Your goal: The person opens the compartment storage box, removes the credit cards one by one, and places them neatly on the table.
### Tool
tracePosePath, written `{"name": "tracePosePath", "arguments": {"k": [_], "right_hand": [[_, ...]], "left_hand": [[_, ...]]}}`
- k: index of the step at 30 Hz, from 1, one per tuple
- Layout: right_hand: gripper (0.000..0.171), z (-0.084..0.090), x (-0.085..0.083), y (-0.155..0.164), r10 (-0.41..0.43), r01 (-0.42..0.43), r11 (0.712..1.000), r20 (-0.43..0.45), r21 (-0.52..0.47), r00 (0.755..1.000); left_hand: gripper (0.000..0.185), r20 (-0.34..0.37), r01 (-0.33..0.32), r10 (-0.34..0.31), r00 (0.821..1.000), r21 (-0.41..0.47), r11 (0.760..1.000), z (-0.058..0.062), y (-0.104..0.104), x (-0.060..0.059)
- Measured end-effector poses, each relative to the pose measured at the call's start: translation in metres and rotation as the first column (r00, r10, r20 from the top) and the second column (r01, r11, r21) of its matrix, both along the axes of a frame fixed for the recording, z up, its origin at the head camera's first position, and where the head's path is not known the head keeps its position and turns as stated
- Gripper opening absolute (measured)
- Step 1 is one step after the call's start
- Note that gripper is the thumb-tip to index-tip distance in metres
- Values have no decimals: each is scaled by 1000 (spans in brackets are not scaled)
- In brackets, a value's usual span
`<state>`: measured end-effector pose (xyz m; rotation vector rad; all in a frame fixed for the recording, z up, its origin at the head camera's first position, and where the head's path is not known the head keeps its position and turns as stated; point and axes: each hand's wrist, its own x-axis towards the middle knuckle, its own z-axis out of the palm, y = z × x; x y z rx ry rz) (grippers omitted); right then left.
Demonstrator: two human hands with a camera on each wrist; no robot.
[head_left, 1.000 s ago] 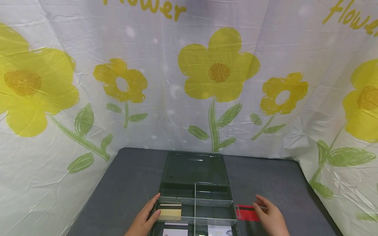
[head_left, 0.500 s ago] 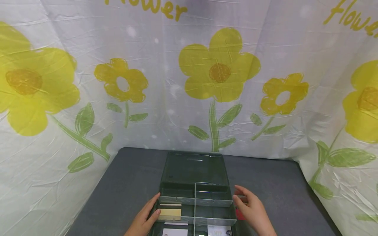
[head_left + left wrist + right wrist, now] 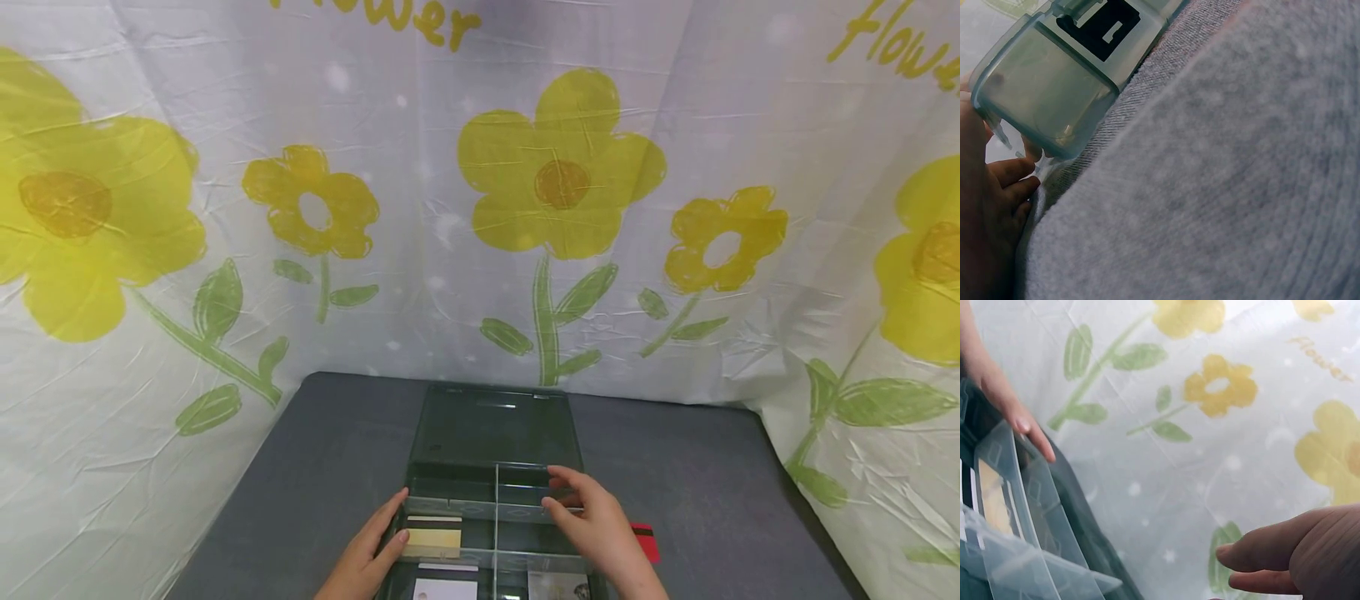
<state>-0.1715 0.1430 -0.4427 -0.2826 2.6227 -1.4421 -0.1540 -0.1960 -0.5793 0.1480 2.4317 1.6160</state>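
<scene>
A dark green translucent compartment box [image 3: 465, 507] stands with its lid [image 3: 495, 429] laid back. My left hand [image 3: 367, 546] holds its left side, thumb at the rim and fingers along the outside; in the left wrist view those fingers bend by the box corner. Above the right-hand compartments hovers my right hand [image 3: 592, 521], fingers loosely bent, nothing between them. A gold card [image 3: 433, 543] with a dark stripe sits in a left compartment, a white card [image 3: 446, 590] nearer me. Another pale card [image 3: 551, 586] lies front right. My right wrist partly hides a red card [image 3: 647, 543].
The dark table [image 3: 712, 467] reaches back to a white curtain [image 3: 420, 333] printed with yellow flowers. Clear dividers [image 3: 1032, 506] stand up in the box. Grey knit cloth [image 3: 1210, 187] fills much of the left wrist view.
My right hand has moved left from the red card beside the box to over the right compartments. The red card's right end shows again. The left hand keeps its place.
</scene>
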Motion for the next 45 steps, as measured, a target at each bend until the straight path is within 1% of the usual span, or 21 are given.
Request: {"name": "tracePosePath", "arguments": {"k": [4,9,15,19,25,27,30,32,33,36,38,40,43,45], "right_hand": [[54,-1,-2,-9,66,-66,997,10,-36,998],[52,-4,-5,-23,128,-126,990,27,-68,991],[52,-10,-7,-40,194,-189,979,51,-79,980],[51,-15,-8,-52,225,-221,973,61,-70,972],[44,-24,-8,-70,261,-260,965,46,-28,964],[40,-27,-9,-77,278,-276,961,47,-30,960],[35,-36,-12,-88,293,-293,956,39,-10,955],[32,-42,-13,-95,308,-308,951,18,34,951],[31,-45,-13,-99,315,-315,946,2,73,949],[31,-54,-13,-107,345,-334,922,-23,194,938],[34,-57,-12,-111,356,-329,898,-42,291,934],[36,-57,-10,-114,354,-312,879,-56,362,934],[41,-58,-9,-120,343,-263,851,-102,454,934],[42,-58,-9,-124,336,-237,841,-126,486,933]], "left_hand": [[63,-9,-3,3,1000,-2,1000,0,0,0],[65,3,1,-1,1000,-10,1000,2,0,0],[63,11,-5,5,1000,-1,1000,5,1,2],[62,5,-13,13,1000,-3,1000,5,1,2],[63,13,-18,18,1000,-7,1000,5,2,3],[62,2,-21,21,1000,-11,1000,5,2,3],[60,-50,-42,41,998,-34,999,4,3,3],[59,-95,-63,57,994,-58,996,4,4,3],[59,-121,-73,63,991,-75,995,3,4,3],[58,-154,-86,69,986,-101,991,2,5,3],[58,-155,-76,59,986,-105,992,1,4,3],[57,-143,-67,51,988,-103,992,1,4,2],[57,-115,-51,42,992,-84,995,0,2,1],[57,-103,-46,38,994,-76,996,0,1,1]]}}
